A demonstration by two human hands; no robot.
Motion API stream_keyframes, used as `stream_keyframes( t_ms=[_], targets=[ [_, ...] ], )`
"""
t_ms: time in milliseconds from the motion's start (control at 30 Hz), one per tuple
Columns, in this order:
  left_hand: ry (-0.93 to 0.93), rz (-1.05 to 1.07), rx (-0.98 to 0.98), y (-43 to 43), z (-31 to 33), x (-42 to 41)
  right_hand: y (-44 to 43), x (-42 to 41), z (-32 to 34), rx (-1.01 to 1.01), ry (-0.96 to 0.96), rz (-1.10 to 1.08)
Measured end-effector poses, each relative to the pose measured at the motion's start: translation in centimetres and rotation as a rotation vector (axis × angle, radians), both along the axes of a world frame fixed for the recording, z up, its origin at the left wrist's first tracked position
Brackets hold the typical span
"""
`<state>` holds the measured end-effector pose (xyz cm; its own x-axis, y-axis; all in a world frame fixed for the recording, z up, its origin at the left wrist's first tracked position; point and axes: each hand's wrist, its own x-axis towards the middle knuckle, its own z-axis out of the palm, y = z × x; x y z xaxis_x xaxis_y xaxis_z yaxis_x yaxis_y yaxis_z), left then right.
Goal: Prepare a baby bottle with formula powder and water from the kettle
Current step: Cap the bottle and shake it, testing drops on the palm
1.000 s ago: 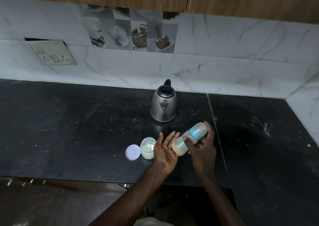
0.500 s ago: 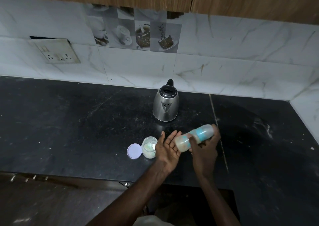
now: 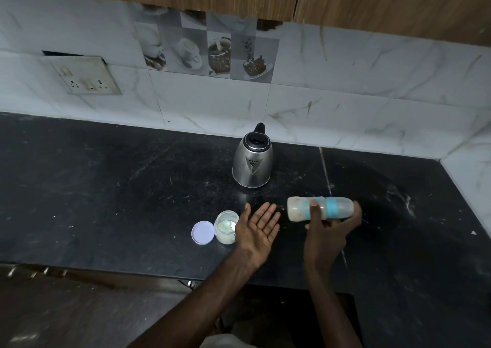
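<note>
We hold one baby bottle [image 3: 320, 209] sideways above the black tabletop [image 3: 106, 188] in our right hand [image 3: 326, 238], thumb across its front and fingers curled behind it. Our left hand [image 3: 256, 228] waits just beside the bottle without touching it, palm up, fingers straight, holding nothing. One steel kettle [image 3: 252, 161] stands behind them. One open formula jar [image 3: 226, 226] sits by the left hand, its one lilac lid [image 3: 203, 232] flat just beside it.
</note>
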<state>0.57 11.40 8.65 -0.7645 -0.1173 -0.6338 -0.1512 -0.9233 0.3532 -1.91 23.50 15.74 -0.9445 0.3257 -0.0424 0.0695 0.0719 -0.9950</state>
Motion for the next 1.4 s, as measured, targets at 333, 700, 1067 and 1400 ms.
stream_keyframes(
  t_ms=[333,700,1067,1400],
  targets=[
    [0.0,0.032,0.016,-0.6,-0.2,0.3,-1.3,1.2,0.1,0.015,-0.044,0.083],
    [-0.01,0.032,0.033,-0.6,-1.0,0.4,-3.1,1.5,0.5,-0.022,-0.073,0.16],
    [-0.008,0.02,0.009,-1.6,-0.5,0.2,-1.7,-0.1,0.2,0.033,-0.053,0.092],
    [-0.015,0.032,0.058,-1.0,-0.5,0.2,-2.3,0.6,-0.7,0.153,-0.057,0.276]
  ],
)
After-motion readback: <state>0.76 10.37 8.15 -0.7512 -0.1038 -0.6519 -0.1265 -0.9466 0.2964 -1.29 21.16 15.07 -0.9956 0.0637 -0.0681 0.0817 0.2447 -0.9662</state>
